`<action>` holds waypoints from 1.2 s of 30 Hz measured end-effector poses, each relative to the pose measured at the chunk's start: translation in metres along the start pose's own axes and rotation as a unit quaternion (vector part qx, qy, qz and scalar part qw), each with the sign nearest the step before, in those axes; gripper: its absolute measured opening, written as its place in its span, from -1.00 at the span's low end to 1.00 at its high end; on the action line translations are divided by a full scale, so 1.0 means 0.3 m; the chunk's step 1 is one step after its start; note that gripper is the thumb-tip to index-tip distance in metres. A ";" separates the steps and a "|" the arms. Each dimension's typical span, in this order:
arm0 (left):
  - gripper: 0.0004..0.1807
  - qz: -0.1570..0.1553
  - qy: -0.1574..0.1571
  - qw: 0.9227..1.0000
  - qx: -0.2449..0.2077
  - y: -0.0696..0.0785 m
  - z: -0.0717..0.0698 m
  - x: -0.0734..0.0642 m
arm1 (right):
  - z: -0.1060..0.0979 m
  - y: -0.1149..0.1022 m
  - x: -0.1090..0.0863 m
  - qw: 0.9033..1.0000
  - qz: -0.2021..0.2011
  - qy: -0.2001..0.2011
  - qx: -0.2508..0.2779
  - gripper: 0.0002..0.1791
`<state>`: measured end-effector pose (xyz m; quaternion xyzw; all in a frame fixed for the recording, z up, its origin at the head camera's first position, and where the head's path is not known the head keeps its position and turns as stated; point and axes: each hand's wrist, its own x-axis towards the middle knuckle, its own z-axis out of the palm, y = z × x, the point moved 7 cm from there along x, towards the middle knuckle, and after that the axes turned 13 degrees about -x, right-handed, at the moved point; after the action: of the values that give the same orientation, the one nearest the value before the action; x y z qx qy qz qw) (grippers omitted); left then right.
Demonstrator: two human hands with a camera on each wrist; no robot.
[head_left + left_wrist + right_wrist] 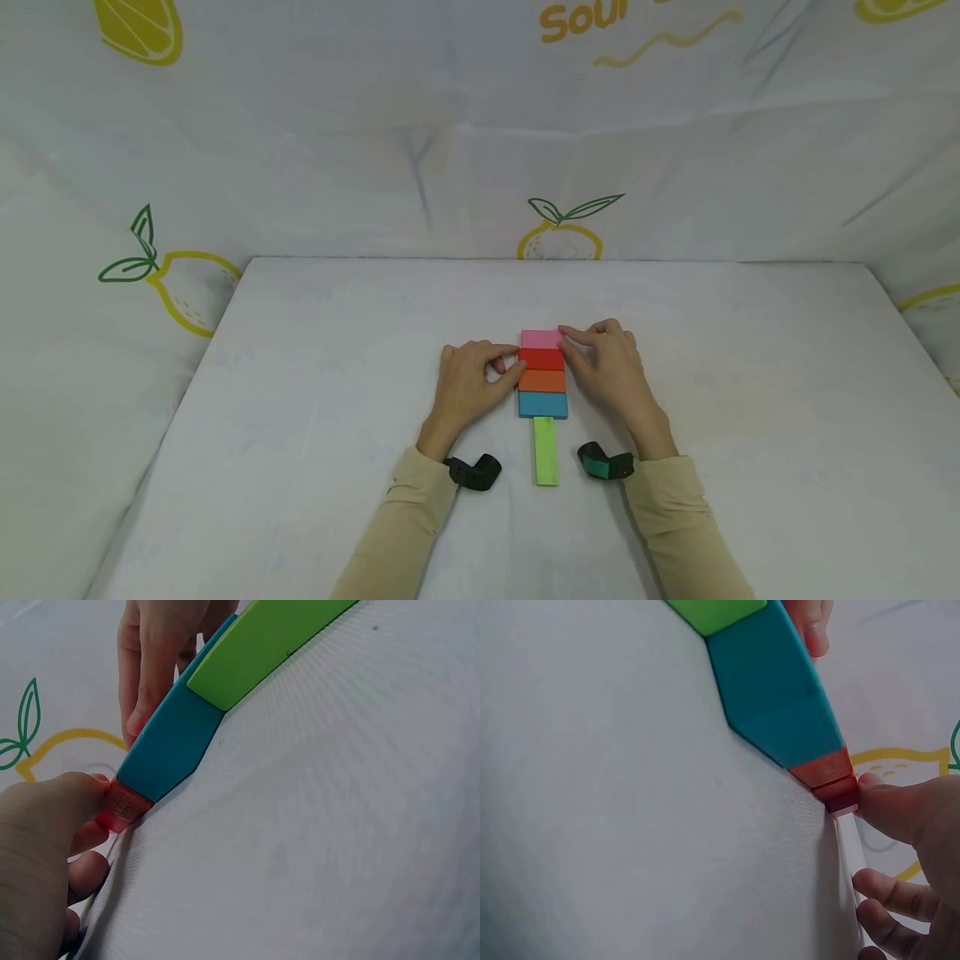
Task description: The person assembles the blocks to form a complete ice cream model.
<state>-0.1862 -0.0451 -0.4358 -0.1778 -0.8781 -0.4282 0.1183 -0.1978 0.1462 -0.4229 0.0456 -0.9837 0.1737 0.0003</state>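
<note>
Flat coloured blocks lie in a column on the white table: a pink block (538,339) at the far end, then red (542,359), orange (542,381) and blue blocks (543,405), side by side crosswise. A light green block (546,451) extends lengthwise from the blue one towards the person. With thumb and index fingertips, my left hand (474,379) touches the left ends of the blocks around the red one. My right hand (611,367) has its index fingertip at the pink block's far right corner and its thumb at the right end. Both wrist views show the thumbs against the block ends.
Dark wrist devices sit below each wrist, the left one (474,472) and the right one (606,462) flanking the green block. Beyond the table's back edge (420,259) hangs a white cloth (315,167) printed with lemons. White cloth covers the table (300,417).
</note>
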 end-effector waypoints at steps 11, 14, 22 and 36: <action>-0.69 -0.003 -0.004 1.000 0.006 0.001 -0.002 0.001 | -0.005 -0.012 0.000 1.000 -0.008 0.009 -0.006 -0.59; -0.69 -0.006 -0.007 1.000 0.007 -0.001 -0.001 0.002 | -0.006 -0.012 0.001 1.000 -0.011 0.013 -0.005 -0.59; -0.69 -0.001 -0.005 1.000 0.005 0.000 0.000 0.001 | -0.002 -0.011 0.001 1.000 -0.012 0.008 -0.004 -0.58; -0.70 -0.002 -0.010 1.000 0.006 0.001 0.001 0.002 | -0.001 -0.010 -0.001 1.000 -0.015 0.010 0.000 -0.58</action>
<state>-0.1867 -0.0446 -0.4356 -0.1798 -0.8823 -0.4209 0.1098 -0.1971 0.1435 -0.4214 0.0589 -0.9829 0.1740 0.0131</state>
